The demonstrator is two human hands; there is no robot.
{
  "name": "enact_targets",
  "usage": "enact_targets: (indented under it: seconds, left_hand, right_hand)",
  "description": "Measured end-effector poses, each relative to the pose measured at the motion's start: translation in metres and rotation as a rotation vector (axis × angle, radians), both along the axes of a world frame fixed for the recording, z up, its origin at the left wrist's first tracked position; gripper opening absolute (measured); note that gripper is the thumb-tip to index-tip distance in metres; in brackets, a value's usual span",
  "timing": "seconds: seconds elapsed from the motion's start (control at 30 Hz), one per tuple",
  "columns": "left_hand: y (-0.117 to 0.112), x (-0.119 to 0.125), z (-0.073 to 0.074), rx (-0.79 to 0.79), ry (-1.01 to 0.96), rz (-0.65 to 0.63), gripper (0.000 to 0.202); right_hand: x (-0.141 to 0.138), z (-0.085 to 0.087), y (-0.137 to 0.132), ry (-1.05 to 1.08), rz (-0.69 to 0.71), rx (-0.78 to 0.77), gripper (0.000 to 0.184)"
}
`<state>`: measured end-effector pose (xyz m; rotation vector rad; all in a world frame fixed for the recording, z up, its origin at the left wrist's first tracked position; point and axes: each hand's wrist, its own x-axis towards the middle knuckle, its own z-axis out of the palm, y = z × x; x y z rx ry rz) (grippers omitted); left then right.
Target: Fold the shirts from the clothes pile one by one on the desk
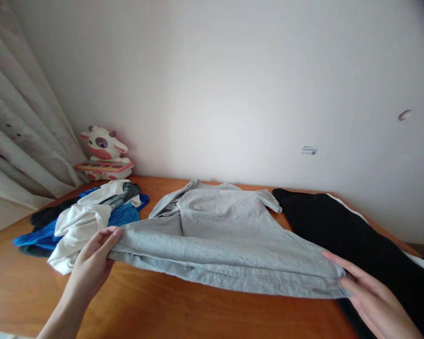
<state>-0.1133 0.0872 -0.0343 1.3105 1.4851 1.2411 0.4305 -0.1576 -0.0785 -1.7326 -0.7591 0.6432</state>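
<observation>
A grey sweatshirt [219,235] lies spread on the wooden table [162,310], neck towards the wall. Its near hem is lifted off the wood and stretched between my hands. My left hand [93,261] pinches the hem's left corner, thumb on top. My right hand [371,296] grips the right corner, fingers extended along the cloth and under it.
A heap of white, blue and dark clothes [88,219] lies at the left. Black trousers with a white stripe [360,235] lie at the right. A cow-shaped toy [104,153] stands by the wall near the curtain [21,132].
</observation>
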Motion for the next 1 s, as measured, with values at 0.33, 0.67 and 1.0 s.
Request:
enact_targets:
  seconds: [0.33,0.67,1.0]
  left_hand:
    - [0.016,-0.014,-0.036,-0.138,0.521,-0.296,0.066]
    - [-0.015,-0.042,-0.033,0.154,0.688,-0.298,0.046]
    - [-0.028,-0.066,-0.045,0.304,0.938,-0.727,0.023]
  right_hand:
    - [-0.007,-0.021,0.001,-0.383,0.203,-0.309,0.053]
    - [-0.001,-0.016,-0.018,-0.690,0.189,-0.155,0.046]
    - [0.008,-0.032,-0.042,-1.035,0.589,-0.211,0.026]
